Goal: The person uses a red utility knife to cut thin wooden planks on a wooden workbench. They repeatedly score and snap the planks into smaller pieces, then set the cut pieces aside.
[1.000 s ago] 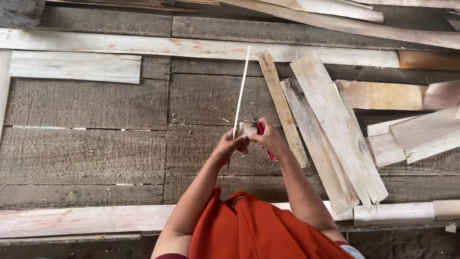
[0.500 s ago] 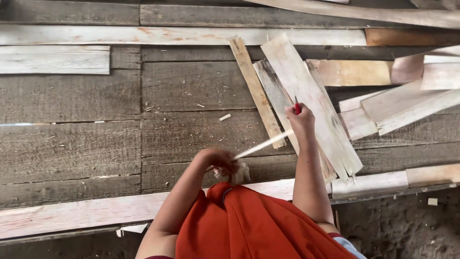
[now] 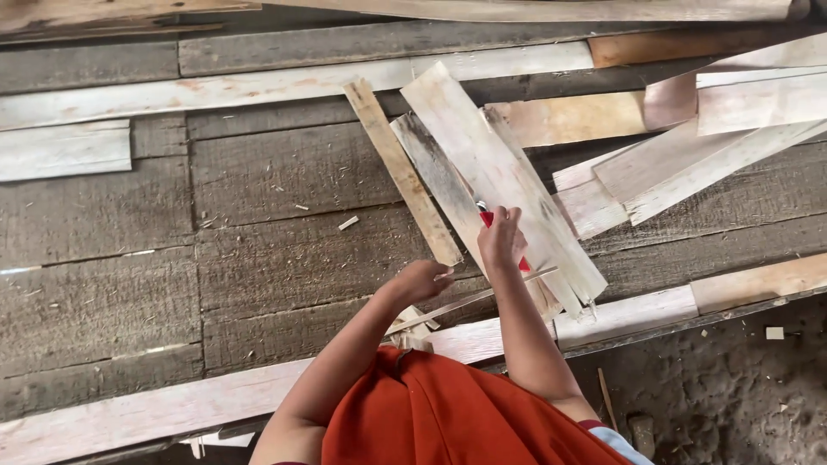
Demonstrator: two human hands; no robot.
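Observation:
My left hand (image 3: pixel 420 282) grips a thin pale wooden stick (image 3: pixel 472 301) near its lower end; the stick runs low and slanted to the right over my lap. My right hand (image 3: pixel 502 240) is closed on a red-handled knife (image 3: pixel 489 220), held just above the stick's far part, in front of the loose planks. Whether the blade touches the stick is hidden by the hand. An orange cloth (image 3: pixel 448 413) covers my lap at the bottom.
Weathered grey floorboards (image 3: pixel 258 258) lie underfoot, with wood shavings scattered on them. Loose pale planks (image 3: pixel 491 172) are piled to the right and along the back. A long pale plank (image 3: pixel 637 314) edges the platform; bare dirt ground (image 3: pixel 741 387) lies at bottom right.
The stick went from upright to lying low and slanted. My right hand with the knife moved out along it to the right, away from my left hand. The view shifted.

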